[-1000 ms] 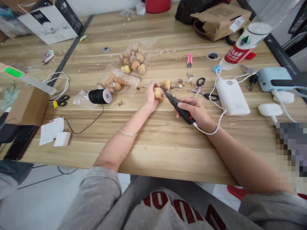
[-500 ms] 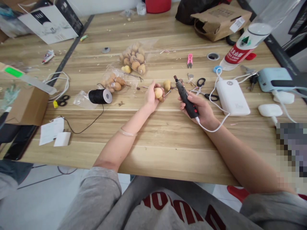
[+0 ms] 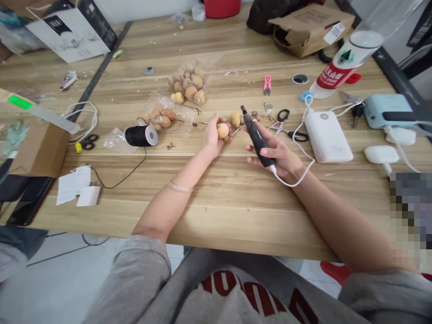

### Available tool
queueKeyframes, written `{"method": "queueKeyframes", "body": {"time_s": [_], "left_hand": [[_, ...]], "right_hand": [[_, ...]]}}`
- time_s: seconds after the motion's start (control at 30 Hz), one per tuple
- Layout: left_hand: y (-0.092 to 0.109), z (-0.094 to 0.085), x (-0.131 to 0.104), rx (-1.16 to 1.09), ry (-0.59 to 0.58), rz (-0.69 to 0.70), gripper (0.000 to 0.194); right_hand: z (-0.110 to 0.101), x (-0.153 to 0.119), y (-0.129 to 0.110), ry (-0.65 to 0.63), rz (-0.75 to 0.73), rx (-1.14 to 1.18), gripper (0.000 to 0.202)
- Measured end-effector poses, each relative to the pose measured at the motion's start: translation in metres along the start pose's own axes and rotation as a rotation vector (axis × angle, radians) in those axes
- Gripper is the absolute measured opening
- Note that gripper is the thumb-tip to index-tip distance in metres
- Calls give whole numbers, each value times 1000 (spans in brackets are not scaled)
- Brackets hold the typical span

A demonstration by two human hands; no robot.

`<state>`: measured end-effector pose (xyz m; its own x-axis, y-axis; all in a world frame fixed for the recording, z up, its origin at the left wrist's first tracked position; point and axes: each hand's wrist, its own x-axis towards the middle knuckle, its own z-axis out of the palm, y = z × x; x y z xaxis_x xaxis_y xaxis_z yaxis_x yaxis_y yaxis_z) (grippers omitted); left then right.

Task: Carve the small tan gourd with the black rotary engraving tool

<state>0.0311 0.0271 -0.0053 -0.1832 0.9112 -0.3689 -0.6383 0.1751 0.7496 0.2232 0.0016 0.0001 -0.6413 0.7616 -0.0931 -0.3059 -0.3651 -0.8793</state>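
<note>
In my left hand is a small tan gourd, held with the fingers curled round it. My right hand grips a black rotary tool, its brown tip pointing up and away from me. A white cable runs from the tool's rear end. The tip and the gourd are apart. Just beyond my left hand lies another yellowish gourd. Small bits and thin metal tools lie behind the rotary tool, partly hidden by it.
Bagged gourds and a second bag lie beyond my left hand, near a black cord spool. To the right are scissors, a white power bank and a large bottle. Pink snips lie further back.
My right hand has turned the rotary tool slightly and shifted it a little left, with its fingers loosened and more extended. My left hand and its gourd have stayed in place.
</note>
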Motion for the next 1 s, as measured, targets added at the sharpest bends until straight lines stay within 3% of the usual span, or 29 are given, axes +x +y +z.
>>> {"method": "queueKeyframes", "body": {"time_s": [0.23, 0.47, 0.63, 1.0], "left_hand": [[0, 1, -3, 18, 0, 15, 38], [0, 0, 0, -24, 18, 6, 40], [2, -2, 0, -78, 31, -21, 41], [4, 1, -3, -50, 85, 27, 47]], "right_hand": [[-1, -2, 0, -39, -5, 5, 83], [-2, 0, 0, -36, 10, -7, 68], [-2, 1, 0, -65, 7, -51, 69], [-1, 2, 6, -138, 73, -104, 52]]}}
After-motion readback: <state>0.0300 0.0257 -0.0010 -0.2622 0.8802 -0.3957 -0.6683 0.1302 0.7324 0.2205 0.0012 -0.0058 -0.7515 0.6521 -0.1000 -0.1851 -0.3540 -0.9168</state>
